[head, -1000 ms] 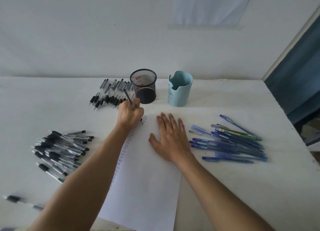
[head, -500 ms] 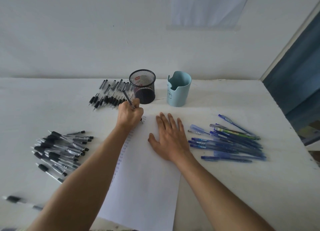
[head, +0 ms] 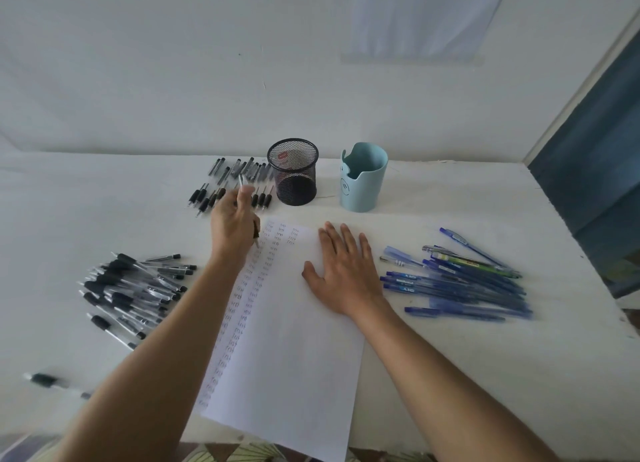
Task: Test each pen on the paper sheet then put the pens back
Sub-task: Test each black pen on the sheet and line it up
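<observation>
Pen (head: pixel 246 198) gripped in left hand (head: pixel 232 229); right hand (head: pixel 341 271) flat, open on paper sheet (head: pixel 291 340).

A plain room with a white table (head: pixel 485 375), bare white wall (head: pixel 173 63), and desk pen holders (head: pixel 293 172).

A white table (head: pixel 450 375) carries a paper sheet (head: pixel 287 340) just right of the pen-holding left hand (head: pixel 233 224). Black pens (head: pixel 131 295) lie heaped to that grip's near left and another black row (head: pixel 221 188) just beyond it. A mesh cup (head: pixel 293 171), a blue holder (head: pixel 363 177) and blue pens (head: pixel 457 281) sit to its right.
</observation>
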The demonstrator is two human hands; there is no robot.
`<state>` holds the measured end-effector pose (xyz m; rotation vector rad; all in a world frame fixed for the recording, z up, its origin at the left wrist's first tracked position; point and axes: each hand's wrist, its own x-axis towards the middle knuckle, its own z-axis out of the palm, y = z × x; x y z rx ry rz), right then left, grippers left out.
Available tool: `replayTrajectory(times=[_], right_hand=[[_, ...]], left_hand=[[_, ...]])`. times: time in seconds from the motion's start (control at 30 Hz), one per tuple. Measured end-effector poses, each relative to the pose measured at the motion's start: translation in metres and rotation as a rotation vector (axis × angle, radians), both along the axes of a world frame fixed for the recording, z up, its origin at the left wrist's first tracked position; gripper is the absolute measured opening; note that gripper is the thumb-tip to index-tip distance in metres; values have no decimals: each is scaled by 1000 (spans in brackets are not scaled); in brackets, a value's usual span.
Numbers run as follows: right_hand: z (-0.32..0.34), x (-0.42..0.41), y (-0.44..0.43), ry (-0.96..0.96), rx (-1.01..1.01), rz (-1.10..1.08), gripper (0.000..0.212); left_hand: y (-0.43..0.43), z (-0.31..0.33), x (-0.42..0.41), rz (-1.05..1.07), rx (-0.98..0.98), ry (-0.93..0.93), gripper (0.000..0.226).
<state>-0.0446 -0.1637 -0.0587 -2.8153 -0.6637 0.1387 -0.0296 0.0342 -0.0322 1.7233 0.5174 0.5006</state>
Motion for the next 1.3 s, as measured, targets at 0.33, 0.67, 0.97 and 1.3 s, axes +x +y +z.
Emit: replayTrajectory(times=[0.33, 0.67, 0.97, 1.3], right_hand=[[-1, 1, 0, 4, -9, -1, 76], [-3, 2, 1, -19, -16, -3, 96], [-4, 2, 1, -27, -27, -1, 93], [-5, 3, 1, -29, -30, -12, 87]], left_hand=[[28, 8, -16, -153, 41, 120, 35], [75, 19, 29, 167, 572, 352, 44], [83, 13, 29, 112, 681, 361, 29], [99, 20, -45, -202, 787, 341, 10]])
